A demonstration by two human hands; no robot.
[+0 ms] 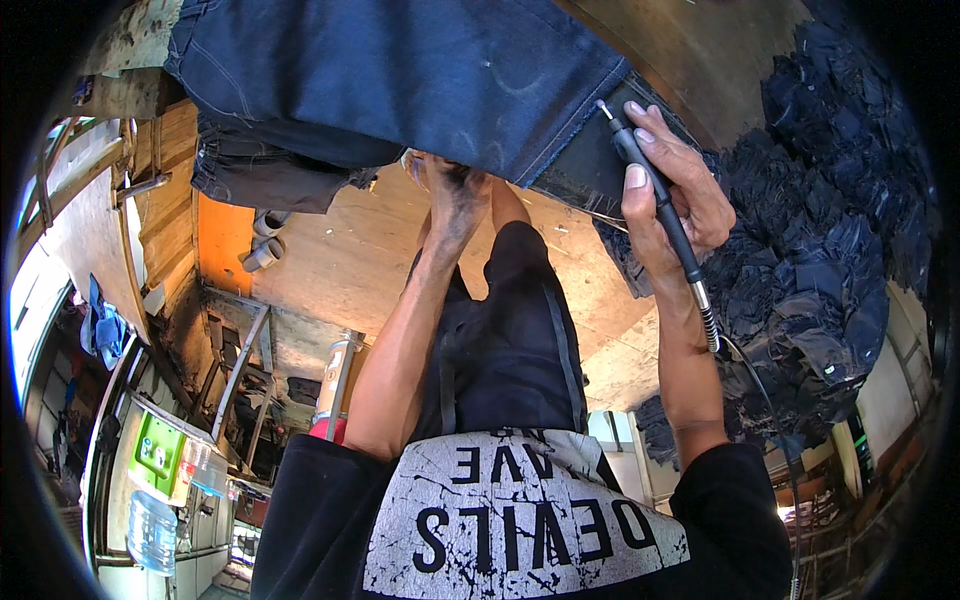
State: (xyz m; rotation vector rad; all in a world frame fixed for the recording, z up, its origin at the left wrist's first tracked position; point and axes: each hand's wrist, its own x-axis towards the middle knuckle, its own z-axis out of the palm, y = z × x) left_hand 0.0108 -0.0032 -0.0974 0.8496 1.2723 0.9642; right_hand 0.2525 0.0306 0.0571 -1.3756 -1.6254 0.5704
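Your right hand point(695, 185) has its fingers clamped round the pen tool point(662, 208), tip at the denim's point(400, 80) hem point(572, 122), contact unclear. Denim's spread ahead of you; left hand point(455, 200) at its near edge, fingers mostly hidden, can't tell grip.

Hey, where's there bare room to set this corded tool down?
Bare plywood lies left of your legs, between two grey items and your left forearm, and right of your legs, toward your right forearm. Brown board shows at the top, between jeans and the dark heap, which crowds the right.
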